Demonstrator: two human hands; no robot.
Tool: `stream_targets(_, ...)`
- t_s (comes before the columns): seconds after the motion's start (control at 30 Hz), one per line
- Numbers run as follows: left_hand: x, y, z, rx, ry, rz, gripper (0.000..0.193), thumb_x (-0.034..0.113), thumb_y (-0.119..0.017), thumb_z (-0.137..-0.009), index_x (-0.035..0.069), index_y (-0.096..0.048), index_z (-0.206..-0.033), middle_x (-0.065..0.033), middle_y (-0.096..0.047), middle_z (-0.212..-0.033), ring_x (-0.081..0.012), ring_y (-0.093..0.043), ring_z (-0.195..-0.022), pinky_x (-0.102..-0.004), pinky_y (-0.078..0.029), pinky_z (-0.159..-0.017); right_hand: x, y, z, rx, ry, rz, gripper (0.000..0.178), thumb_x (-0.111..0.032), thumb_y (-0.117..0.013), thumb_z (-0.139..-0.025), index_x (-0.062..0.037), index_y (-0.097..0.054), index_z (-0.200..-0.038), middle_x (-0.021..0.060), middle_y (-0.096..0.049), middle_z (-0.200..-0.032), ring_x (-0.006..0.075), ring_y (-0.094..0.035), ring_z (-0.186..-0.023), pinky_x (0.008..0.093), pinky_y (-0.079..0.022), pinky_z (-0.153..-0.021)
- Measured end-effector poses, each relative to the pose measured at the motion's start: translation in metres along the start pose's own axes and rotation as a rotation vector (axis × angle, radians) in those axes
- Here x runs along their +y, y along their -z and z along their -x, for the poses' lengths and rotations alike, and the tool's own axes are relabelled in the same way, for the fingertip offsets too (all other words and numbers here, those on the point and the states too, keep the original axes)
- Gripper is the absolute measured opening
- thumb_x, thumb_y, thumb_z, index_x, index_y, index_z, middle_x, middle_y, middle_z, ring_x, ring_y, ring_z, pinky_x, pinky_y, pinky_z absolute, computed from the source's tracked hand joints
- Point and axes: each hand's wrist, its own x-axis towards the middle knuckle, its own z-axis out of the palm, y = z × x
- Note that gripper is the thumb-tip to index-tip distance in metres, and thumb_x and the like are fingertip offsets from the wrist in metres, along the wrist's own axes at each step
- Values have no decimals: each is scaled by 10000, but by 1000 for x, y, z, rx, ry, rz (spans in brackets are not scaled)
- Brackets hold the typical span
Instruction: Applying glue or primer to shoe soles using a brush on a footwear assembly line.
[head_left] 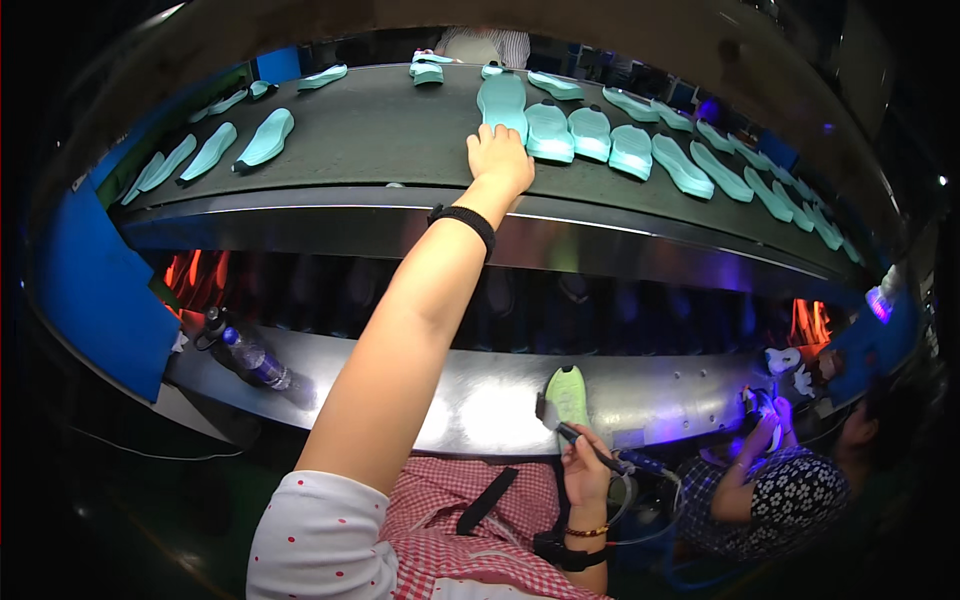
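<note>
My left arm stretches far across to a dark conveyor belt [380, 130]. There my left hand [500, 158] is closed on the near end of a teal shoe sole [501, 100], whose broad face is turned toward me. A row of similar teal soles [549, 133] lies just right of it. Close to my body, my right hand [586, 470] grips a brush [551, 411] with a dark handle and a thin hose behind it. The bristles are beside a yellow-green shoe sole [567, 390] at the metal ledge [480, 400]; my hand and the brush partly cover its near end.
More teal soles [263, 140] lie on the belt's left part. A bottle [250, 358] rests on the ledge at left. Orange-glowing heaters [808, 322] show below the belt at both ends. A co-worker [790, 490] sits at right; another person [485, 46] is beyond the belt.
</note>
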Motion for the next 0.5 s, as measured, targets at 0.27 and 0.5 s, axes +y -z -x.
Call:
stream_targets(0.27,-54,49,63,277,-216,485,355,362,-658,-692,14,-630,-752,-162,-609,-822,-307,-546,-852,-382,-437,-739,-23,9,-3,49,109,97,272,45,-553,-768,34,-540,-1039,164,-589,-1018,153,-573,-747,229,-456,-618)
stream_targets(0.5,-92,64,165,-521,461,2048,354,52,-486,-773,-42,-435,-1111,-144,-546,-1006,-220,-555,-933,-352,-429,-880,-30,-13,-23,86,132,69,222,3,-592,-747,43,-585,-965,84,-617,-885,88,-516,-692,185,-400,-639)
